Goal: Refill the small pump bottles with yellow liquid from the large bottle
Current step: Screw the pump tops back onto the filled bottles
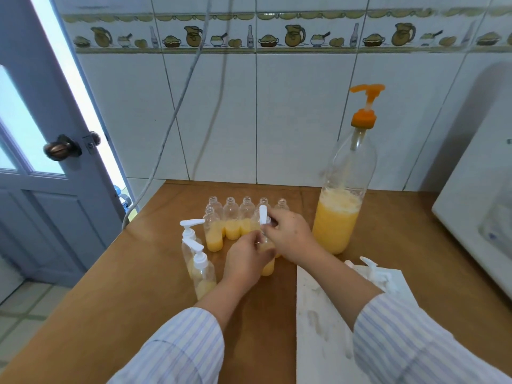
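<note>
Two hands meet over one small clear plastic bottle (268, 266) with yellow liquid in its base. The left hand (245, 261) wraps its grip round the bottle's body, and the right hand (291, 234) pinches the white pump head (263, 214) at the bottle's neck, fingers curled on it. Just beyond this grip stands a cluster of open small clear bottles (232, 220), several part-filled with yellow liquid. Left of the grip stand three small bottles with white pump tops fitted (200, 268). Right of the grip, near the right wrist, stands the large clear plastic bottle with an orange pump (343, 189), roughly a third full of yellow liquid. Nearer than the grip, under the right forearm, lies a white cloth (321, 322) with loose white pump heads (376, 271) on its far edge. All rest on the brown wooden table (155, 273).
</note>
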